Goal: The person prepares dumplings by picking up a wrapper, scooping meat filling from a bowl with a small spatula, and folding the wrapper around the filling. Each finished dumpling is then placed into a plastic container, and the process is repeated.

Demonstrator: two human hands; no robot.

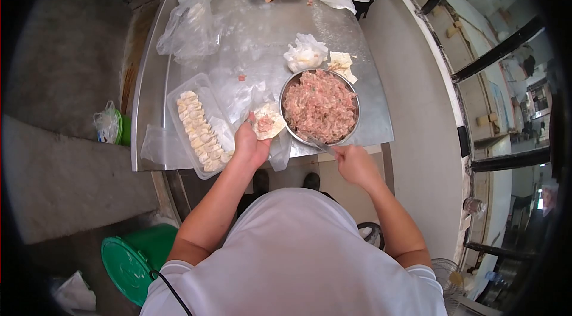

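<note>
A: The left hand point(250, 144) cups a pale square wrapper dabbed with pink filling point(268, 122), its grip grasping it flat, likely so nothing spills.

B: And the right hand point(353, 164)?

A: Clenched on a metal utensil point(316, 143) reaching into the round steel bowl of minced meat point(320, 106). At nine o'clock, a clear plastic tray of folded dumplings point(199, 128) crowds the steel surface point(256, 36).

Both my arms reach forward, bare from the short sleeves down, elbows bent. My left hand point(250, 144) is raised with its palm cupped upward — fingers curled loosely. My right hand point(353, 163) sits lower, closed in a fist-like grip — knuckles up.
</note>
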